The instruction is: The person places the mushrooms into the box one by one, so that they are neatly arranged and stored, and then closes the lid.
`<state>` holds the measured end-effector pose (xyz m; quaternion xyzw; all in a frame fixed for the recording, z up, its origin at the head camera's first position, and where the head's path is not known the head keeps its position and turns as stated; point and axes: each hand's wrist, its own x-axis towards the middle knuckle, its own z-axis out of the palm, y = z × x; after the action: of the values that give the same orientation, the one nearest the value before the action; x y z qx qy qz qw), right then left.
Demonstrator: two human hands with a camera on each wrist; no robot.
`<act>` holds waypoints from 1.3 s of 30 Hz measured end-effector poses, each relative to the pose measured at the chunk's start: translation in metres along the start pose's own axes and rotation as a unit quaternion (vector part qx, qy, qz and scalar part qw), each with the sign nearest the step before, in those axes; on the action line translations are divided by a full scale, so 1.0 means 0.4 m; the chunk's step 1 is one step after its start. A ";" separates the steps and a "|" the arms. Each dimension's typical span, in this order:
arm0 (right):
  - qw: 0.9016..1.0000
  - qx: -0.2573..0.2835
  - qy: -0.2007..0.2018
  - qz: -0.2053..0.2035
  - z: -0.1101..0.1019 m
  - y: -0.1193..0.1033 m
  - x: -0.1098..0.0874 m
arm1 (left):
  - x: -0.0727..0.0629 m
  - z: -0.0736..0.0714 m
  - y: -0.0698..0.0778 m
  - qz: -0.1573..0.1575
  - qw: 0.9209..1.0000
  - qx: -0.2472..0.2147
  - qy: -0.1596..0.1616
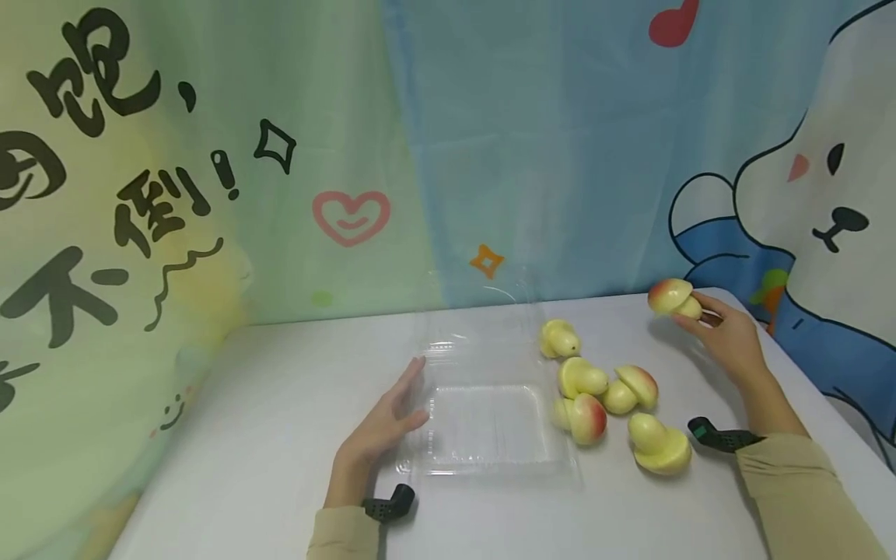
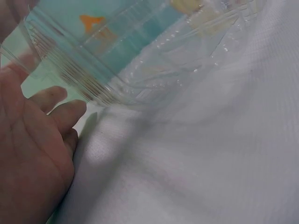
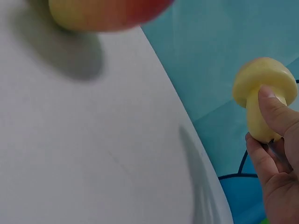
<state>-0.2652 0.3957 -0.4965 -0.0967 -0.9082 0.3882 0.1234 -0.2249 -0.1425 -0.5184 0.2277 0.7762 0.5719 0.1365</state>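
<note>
My right hand [image 1: 731, 342] pinches a yellow toy mushroom [image 1: 670, 295] with a reddish cap, held up over the table's far right. In the right wrist view the thumb lies along the stem of this mushroom [image 3: 264, 112] and fingers support its bottom end. My left hand [image 1: 378, 424] stands at the left side of a clear plastic box [image 1: 490, 469] with a raised lid, its fingers loosely extended. In the left wrist view the fingers [image 2: 67, 114] are close beside the ribbed box wall [image 2: 70, 65]; whether they touch it I cannot tell.
Several more toy mushrooms [image 1: 658, 445] lie on the white table [image 1: 280, 435] to the right of the box, some close against its edge. A printed curtain [image 1: 532, 155] hangs behind the table. Each wrist wears a black camera [image 1: 390, 504].
</note>
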 end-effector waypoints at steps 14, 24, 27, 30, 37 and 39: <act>1.000 0.006 -0.018 -0.013 -0.007 -0.093 -0.065 | 0.002 0.008 -0.010 -0.002 1.000 0.000 0.007; 0.999 0.018 -0.014 -0.035 -0.045 -0.175 -0.105 | 0.003 0.000 -0.006 0.008 1.000 0.008 0.005; 0.999 0.026 -0.013 -0.045 -0.044 -0.196 -0.116 | 0.007 -0.001 -0.003 0.008 1.000 0.007 0.003; 0.997 0.045 -0.015 -0.058 -0.037 -0.217 -0.128 | 0.008 0.000 -0.004 0.006 1.000 0.001 0.005; 0.994 0.072 -0.039 -0.071 -0.018 -0.258 -0.144 | 0.005 0.000 0.001 0.003 1.000 0.001 0.004; 0.993 0.078 -0.045 -0.075 -0.009 -0.267 -0.149 | 0.003 -0.001 0.012 0.004 1.000 -0.001 0.000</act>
<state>-0.2161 0.3093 -0.4251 -0.0006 -0.8844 0.4516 0.1182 -0.2253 -0.1412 -0.5136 0.2307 0.7749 0.5729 0.1344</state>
